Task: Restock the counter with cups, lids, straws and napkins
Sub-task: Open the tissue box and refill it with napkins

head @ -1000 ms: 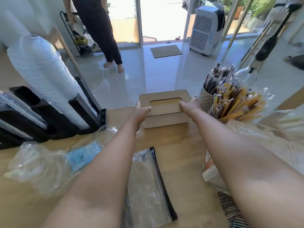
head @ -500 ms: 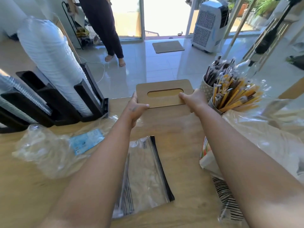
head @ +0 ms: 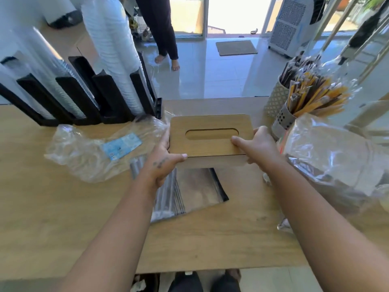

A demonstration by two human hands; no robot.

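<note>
A wooden napkin box [head: 210, 123] with an oval slot in its lid is held between both hands over the middle of the wooden counter [head: 63, 218]. My left hand [head: 162, 163] grips its left near corner, thumb on the lid. My right hand [head: 256, 146] grips the right side, thumb at the slot's end. No napkin shows in the slot. A black rack [head: 84, 102] at the back left holds stacks of white cups [head: 113, 49] and clear lids [head: 69, 81]. Two holders at the right hold wrapped straws [head: 311, 98].
An empty crumpled plastic wrapper [head: 90, 152] with a blue label lies left of the box. A clear zip bag [head: 189, 190] lies under and in front of it. More plastic bags [head: 336, 157] pile up at the right. Another person's legs [head: 164, 28] stand on the floor beyond.
Both hands have drawn the napkin box from the counter's far edge toward me, to the middle of the counter, over the zip bag.
</note>
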